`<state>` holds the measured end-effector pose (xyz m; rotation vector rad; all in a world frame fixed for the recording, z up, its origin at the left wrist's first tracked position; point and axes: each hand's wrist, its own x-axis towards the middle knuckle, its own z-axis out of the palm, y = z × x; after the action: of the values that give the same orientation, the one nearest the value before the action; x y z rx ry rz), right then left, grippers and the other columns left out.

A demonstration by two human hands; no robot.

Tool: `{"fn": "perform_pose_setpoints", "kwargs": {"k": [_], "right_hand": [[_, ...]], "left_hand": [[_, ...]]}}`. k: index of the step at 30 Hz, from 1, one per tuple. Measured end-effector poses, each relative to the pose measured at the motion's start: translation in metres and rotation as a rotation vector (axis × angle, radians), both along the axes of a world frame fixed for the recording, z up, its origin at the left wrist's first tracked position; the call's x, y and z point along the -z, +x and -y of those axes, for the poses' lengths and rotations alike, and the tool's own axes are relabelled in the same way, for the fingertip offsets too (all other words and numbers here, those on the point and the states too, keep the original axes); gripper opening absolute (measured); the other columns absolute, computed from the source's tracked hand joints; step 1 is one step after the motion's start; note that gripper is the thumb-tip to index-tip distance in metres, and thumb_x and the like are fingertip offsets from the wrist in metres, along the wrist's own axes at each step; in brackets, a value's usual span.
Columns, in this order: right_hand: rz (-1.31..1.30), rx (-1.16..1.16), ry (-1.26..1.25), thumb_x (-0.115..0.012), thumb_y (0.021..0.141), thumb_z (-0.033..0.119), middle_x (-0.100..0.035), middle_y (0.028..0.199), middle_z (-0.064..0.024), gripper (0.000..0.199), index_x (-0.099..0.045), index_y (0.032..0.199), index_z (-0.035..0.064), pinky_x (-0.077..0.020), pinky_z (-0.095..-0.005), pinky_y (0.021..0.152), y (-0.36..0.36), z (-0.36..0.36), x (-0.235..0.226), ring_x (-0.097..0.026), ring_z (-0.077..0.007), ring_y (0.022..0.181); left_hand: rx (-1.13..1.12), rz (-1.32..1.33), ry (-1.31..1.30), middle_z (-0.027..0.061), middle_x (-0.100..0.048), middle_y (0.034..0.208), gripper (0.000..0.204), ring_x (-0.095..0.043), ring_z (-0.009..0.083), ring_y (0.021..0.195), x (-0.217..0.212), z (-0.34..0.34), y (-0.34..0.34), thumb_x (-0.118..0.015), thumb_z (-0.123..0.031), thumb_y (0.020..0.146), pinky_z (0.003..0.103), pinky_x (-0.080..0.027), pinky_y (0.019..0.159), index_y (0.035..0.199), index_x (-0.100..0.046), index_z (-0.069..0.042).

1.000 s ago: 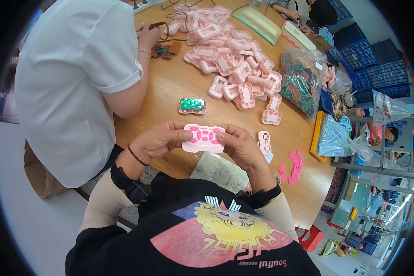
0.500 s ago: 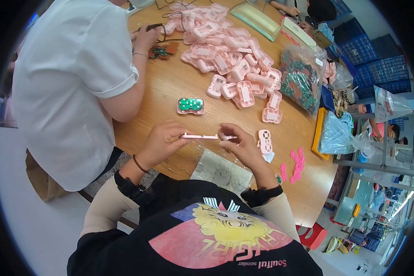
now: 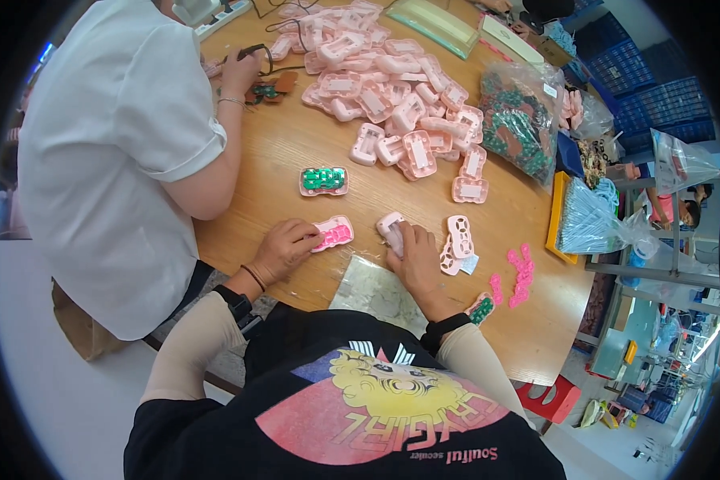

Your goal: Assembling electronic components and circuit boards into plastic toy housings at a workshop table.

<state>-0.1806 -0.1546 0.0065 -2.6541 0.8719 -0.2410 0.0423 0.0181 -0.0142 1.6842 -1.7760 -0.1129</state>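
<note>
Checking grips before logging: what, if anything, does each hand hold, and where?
Left hand: padded shell, by its left end. Right hand: plain shell, by its right side.

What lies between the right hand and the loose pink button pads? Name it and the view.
Head view: two overlapping pale pink plates with holes, and a small bluish piece, lie between the right hand and the button pads.

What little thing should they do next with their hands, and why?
Perhaps the right hand should let go of its pale pink shell and fetch the green board by the near edge of the table. The shell at the left hand shows a pink keypad but no green board, while another shell farther up has one inside.
</note>
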Motion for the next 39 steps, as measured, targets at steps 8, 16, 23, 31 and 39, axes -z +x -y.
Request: {"fn": "perform_pose_setpoints", "kwargs": {"k": [8, 16, 23, 31, 39], "right_hand": [[0.049, 0.355, 0.389, -0.058, 0.079, 0.023, -0.062, 0.077, -0.0198, 0.028, -0.059, 0.097, 0.002, -0.0477, -0.0419, 0.066, 0.001, 0.025, -0.023, -0.061, -0.0339, 0.072], [0.324, 0.261, 0.772, -0.048, 0.089, 0.02, -0.065, 0.086, -0.0154, 0.029, -0.06, 0.104, -0.0013, -0.0468, -0.0326, 0.071, -0.022, 0.049, 0.016, -0.061, -0.0251, 0.078], [0.176, 0.004, 0.515, -0.056, 0.085, 0.013, -0.059, 0.09, -0.0166, 0.024, -0.061, 0.103, -0.0021, -0.0453, -0.0342, 0.077, 0.005, 0.036, 0.009, -0.058, -0.0297, 0.085], [0.202, 0.038, 0.325, -0.071, 0.07, 0.013, -0.053, 0.106, -0.0162, 0.049, -0.055, 0.114, 0.0001, -0.0432, -0.0382, 0.084, 0.0, 0.006, -0.009, -0.051, -0.0326, 0.099], [0.21, 0.044, 0.248, -0.078, 0.059, 0.011, -0.049, 0.113, -0.014, 0.069, -0.049, 0.121, 0.0028, -0.0412, -0.038, 0.09, -0.003, -0.008, 0.003, -0.047, -0.0322, 0.105]], "left_hand": [[0.114, 0.078, 0.06, 0.0085, -0.058, 0.1, 0.033, -0.055, 0.0277, 0.094, -0.006, -0.002, 0.01, -0.066, -0.004, 0.063, 0.038, -0.046, 0.082, 0.096, -0.062, -0.006], [-0.125, -0.331, 0.164, 0.0079, -0.059, 0.089, 0.018, -0.058, 0.0221, 0.082, -0.026, 0.001, 0.004, -0.061, -0.004, 0.076, 0.03, -0.048, 0.073, 0.094, -0.062, -0.003], [-0.262, -1.222, 0.337, 0.0009, -0.062, 0.093, 0.018, -0.055, 0.0058, 0.084, -0.013, -0.011, 0.012, -0.058, -0.01, 0.088, 0.021, -0.045, 0.074, 0.102, -0.06, 0.002], [-0.34, -1.452, 0.428, 0.0021, -0.063, 0.096, 0.023, -0.057, 0.0071, 0.086, -0.024, -0.002, 0.009, -0.058, -0.01, 0.088, 0.021, -0.045, 0.079, 0.108, -0.059, 0.001], [-0.308, -1.764, 0.358, 0.0033, -0.063, 0.102, 0.025, -0.059, 0.0113, 0.091, -0.016, 0.056, -0.011, -0.058, -0.013, 0.088, 0.024, -0.046, 0.083, 0.111, -0.058, -0.003]]}}
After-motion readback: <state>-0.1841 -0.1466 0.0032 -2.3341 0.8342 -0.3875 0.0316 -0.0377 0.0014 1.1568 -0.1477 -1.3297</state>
